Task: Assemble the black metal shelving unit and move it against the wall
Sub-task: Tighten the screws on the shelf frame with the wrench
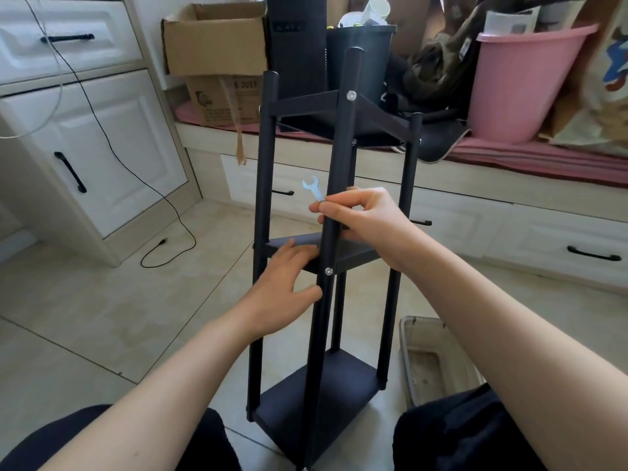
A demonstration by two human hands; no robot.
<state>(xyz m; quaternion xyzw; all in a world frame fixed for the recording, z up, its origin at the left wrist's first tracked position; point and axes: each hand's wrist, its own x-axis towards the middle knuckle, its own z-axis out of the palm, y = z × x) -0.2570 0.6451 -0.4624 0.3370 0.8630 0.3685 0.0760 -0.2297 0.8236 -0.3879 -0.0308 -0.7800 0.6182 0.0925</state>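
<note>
The black metal shelving unit stands upright on the tiled floor between my knees, with four round posts and three shelves. A silver bolt head shows on the near post at the middle shelf; another sits at the top shelf. My left hand rests on the middle shelf's front edge, fingers relaxed, thumb against the near post. My right hand reaches around that post above the shelf and pinches a small silver wrench between thumb and fingertips.
White cabinets stand at left with a black cable trailing over the floor. A window bench behind holds a cardboard box, a dark bin and a pink tub. A shallow clear tray lies at right.
</note>
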